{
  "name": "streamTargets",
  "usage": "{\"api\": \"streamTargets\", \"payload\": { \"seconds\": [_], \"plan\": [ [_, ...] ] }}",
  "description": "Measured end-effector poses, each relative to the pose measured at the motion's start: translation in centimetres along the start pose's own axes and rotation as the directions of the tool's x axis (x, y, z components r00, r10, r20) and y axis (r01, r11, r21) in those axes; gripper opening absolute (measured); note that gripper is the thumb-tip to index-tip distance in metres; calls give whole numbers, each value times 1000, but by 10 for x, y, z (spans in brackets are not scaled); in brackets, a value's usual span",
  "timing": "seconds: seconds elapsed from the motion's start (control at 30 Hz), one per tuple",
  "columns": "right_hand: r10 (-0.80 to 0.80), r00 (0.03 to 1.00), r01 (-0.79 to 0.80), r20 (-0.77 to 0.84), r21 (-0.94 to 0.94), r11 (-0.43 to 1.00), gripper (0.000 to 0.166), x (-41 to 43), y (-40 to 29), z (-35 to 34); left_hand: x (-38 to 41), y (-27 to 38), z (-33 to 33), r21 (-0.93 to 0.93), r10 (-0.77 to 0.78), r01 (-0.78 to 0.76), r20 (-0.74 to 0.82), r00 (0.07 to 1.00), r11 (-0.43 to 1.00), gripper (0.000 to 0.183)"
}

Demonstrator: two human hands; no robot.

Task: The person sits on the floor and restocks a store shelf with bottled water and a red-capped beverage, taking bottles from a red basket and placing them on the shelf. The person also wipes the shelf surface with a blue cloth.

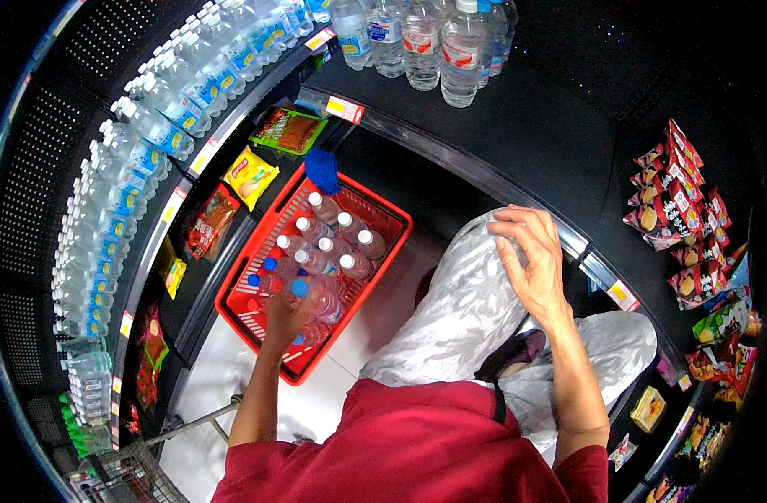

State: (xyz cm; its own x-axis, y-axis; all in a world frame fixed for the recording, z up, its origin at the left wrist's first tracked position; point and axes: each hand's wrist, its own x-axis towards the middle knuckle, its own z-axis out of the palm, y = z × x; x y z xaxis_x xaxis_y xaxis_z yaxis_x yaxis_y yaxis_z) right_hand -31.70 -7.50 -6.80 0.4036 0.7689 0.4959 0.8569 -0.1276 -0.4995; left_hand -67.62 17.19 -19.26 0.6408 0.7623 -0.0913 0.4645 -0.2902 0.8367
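Note:
A red plastic shopping basket (401, 253) stands on the floor before me. In it are several clear plastic bottles with white caps (326, 244) and others with blue or red caps. My left hand (285, 319) reaches into the basket's near left part, its fingers around the neck of a blue-capped bottle (300, 289). Shadow blurs those fingers, and the bottle's lower part is hidden among its neighbours. My right hand (529, 254) rests on my bent knee in grey-white trousers (459, 295) and holds nothing. A piece of blue fabric (322, 171) hangs over the basket's far corner.
Rows of water bottles (188, 113) line the left shelf, above snack packets (251, 176). A black shelf (459, 135) crosses ahead, bearing large bottles (462, 56) and, at right, red snack bags (669, 214). A metal wire cart (138, 471) stands at lower left.

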Motion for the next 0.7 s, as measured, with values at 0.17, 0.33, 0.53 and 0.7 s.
{"api": "streamTargets", "payload": {
  "seconds": [0.17,0.33,0.53,0.7],
  "plan": [
    [-8,999,6,-47,-41,999,14,-1,-2,4,-13,-51,16,38,-58,58,7,998,998,26],
    [16,997,-18,-71,-32,999,13,0,-4,5,-19,-91,19,242,26,-29,13,1000,970,28],
    [-10,996,7,-84,-28,1000,13,0,-2,7,-37,-107,24,404,180,-192,67,981,895,31],
    [16,996,-18,-84,-28,999,12,1,-4,5,-19,-72,19,485,73,-88,51,996,870,24]
  ]
}}
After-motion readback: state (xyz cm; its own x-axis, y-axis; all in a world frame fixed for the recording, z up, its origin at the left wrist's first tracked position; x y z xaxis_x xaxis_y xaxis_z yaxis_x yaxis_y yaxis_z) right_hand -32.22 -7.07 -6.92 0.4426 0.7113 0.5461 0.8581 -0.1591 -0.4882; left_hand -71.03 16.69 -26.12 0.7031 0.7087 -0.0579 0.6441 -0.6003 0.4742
